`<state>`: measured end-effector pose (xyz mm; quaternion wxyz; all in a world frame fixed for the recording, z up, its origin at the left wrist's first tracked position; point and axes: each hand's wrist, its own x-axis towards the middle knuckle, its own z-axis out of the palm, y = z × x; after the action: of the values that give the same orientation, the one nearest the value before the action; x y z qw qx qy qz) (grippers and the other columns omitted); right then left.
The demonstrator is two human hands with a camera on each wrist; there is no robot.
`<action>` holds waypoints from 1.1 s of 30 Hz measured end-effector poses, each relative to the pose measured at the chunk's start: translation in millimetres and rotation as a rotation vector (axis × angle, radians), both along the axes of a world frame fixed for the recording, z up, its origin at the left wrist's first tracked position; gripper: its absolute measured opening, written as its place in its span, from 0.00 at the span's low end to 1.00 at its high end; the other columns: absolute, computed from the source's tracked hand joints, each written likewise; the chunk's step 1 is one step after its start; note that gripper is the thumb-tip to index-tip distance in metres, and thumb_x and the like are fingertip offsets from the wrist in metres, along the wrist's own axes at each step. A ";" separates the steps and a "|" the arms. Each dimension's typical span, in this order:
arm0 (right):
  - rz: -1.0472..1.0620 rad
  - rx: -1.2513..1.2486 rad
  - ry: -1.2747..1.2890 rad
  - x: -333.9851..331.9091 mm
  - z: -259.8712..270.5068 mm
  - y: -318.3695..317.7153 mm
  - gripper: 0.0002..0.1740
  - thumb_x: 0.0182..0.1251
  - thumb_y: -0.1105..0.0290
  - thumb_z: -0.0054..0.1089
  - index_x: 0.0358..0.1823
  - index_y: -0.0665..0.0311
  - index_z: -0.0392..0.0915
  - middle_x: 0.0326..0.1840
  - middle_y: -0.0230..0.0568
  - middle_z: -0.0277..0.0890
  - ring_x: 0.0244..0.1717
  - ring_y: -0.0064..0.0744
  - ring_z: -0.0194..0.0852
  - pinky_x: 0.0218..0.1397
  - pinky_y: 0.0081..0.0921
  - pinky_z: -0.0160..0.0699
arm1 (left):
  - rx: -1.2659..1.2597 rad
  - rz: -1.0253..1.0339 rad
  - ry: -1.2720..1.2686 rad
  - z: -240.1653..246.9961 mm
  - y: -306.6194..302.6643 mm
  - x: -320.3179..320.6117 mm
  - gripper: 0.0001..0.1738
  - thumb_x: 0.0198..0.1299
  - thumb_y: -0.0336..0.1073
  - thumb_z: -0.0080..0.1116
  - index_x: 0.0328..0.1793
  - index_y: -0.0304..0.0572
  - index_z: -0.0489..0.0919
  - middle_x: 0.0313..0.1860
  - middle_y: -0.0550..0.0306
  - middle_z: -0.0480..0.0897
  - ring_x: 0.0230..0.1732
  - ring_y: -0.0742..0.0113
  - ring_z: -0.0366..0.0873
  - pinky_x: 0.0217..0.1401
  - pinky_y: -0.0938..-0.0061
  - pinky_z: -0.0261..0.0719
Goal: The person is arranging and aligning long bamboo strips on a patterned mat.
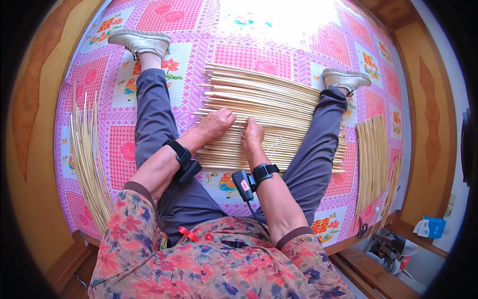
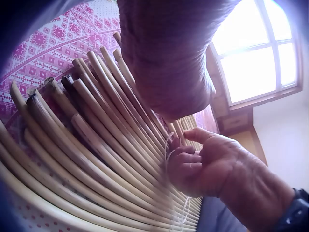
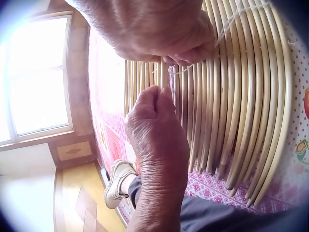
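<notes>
A row of pale stalks (image 1: 269,107) lies side by side between the person's legs, like a mat. Near its left part, the left hand (image 1: 217,123) pinches the end of one stalk (image 3: 164,79) between thumb and fingers. Close beside it is the right hand (image 1: 253,134), its fingers curled around a thin white string (image 2: 168,154) at the same stalk. In the right wrist view the right hand (image 3: 159,29) covers part of the string and the stalk. Loose string (image 1: 275,144) trails over the stalks to the right.
Loose stalks lie in a bundle (image 1: 89,164) at far left and another (image 1: 372,159) at right. Black scissors (image 1: 362,227) rest near the right front edge. The outstretched legs flank the mat on a pink patterned cover (image 1: 194,60).
</notes>
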<state>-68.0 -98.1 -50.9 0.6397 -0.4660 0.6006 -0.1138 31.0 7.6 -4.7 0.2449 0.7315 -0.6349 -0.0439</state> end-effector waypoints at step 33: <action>1.260 -1.021 0.310 21.4 67.9 -46.1 0.11 0.55 0.64 0.49 0.29 0.62 0.77 0.31 0.49 0.74 0.35 0.49 0.74 0.38 0.41 0.72 | -0.049 0.070 -0.180 -8.4 -1.0 -3.4 0.05 0.46 0.33 0.47 0.29 0.42 0.70 0.26 0.57 0.71 0.33 0.62 0.72 0.35 0.69 0.69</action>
<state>-46.6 -144.3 17.0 0.2030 -0.9593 0.1825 0.0726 27.6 6.6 -13.1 0.2061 0.7479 -0.6293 0.0462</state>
